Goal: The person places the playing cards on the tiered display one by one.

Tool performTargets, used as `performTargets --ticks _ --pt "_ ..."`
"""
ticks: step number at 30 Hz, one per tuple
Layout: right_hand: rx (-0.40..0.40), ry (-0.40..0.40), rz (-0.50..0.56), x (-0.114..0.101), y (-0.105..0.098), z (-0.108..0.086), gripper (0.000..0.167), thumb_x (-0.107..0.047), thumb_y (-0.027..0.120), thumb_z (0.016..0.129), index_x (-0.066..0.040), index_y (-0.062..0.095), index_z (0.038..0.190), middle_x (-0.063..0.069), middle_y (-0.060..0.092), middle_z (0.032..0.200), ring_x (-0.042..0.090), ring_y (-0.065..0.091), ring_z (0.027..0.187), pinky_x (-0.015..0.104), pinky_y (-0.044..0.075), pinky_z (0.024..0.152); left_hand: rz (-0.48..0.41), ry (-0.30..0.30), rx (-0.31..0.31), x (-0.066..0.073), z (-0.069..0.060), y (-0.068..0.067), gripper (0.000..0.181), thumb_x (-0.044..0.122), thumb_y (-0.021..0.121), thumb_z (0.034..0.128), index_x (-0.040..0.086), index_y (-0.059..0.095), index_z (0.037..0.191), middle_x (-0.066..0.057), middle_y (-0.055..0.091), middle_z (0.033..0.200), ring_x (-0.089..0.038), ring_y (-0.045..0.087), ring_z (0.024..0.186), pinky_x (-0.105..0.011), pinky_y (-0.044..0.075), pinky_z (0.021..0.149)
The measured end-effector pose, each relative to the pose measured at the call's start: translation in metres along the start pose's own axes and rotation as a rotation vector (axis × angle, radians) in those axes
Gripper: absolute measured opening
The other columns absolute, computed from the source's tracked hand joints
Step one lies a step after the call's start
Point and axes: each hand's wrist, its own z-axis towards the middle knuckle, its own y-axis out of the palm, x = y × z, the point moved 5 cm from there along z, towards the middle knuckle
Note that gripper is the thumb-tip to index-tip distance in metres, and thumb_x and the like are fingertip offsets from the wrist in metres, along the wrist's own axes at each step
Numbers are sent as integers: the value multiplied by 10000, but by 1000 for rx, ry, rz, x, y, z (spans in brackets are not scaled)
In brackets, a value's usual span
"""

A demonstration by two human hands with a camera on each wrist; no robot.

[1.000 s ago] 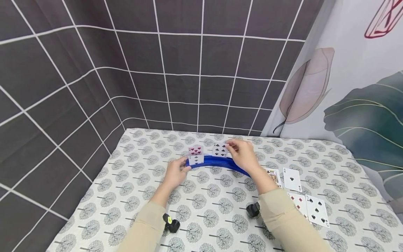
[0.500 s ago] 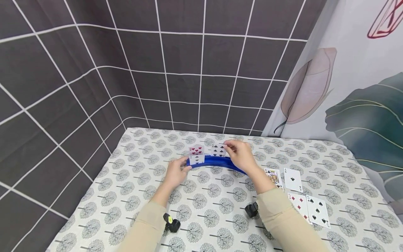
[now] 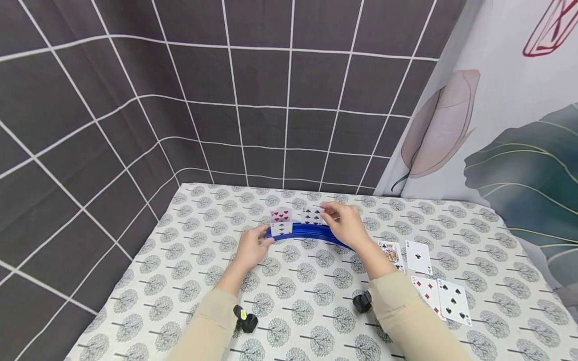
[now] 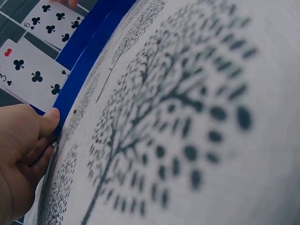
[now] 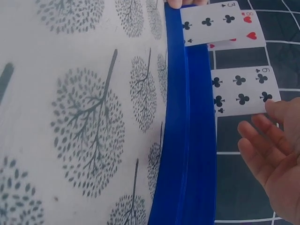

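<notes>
A curved blue card holder (image 3: 309, 230) lies on the patterned cloth. At its left end a three of clubs (image 3: 281, 229) stands in front of a hearts card (image 3: 280, 215). My left hand (image 3: 250, 248) grips that end, thumb on the near side in the left wrist view. The six of clubs (image 5: 241, 91) stands upright at the holder's rear side, right of the other two, its lower edge down at the blue rim. My right hand (image 3: 347, 224) holds this card by its right edge, fingertips near the upper corner, the other fingers loosely bent.
On the cloth to the right, beside my right forearm, lie a face card (image 3: 392, 253), an ace of clubs (image 3: 418, 257), a five of diamonds (image 3: 426, 293) and a five of spades (image 3: 454, 302). A dark tiled-pattern curtain (image 3: 262, 125) hangs behind the table.
The six of clubs has moved slightly left and down with my right hand, its bottom row of pips now partly behind the holder. My left hand has stayed at the holder's end.
</notes>
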Motion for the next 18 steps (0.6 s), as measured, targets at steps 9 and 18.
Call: performTargets --ticks 9,18 --pt "2 33 23 12 -11 -11 199 -26 715 922 63 698 1100 185 744 946 320 734 827 412 642 780 -4 -11 -1 0 -1 -1 506 93 725 921 8 573 1396 -235 654 1280 -365 646 1180 -451 530 1034" --pt "-2 79 16 28 -22 -26 197 -44 707 934 49 696 1107 183 746 978 329 738 844 441 638 790 -2 -12 -9 2 -2 -1 502 86 720 922 4 572 1394 -236 656 1276 -363 652 1170 -453 529 1036"
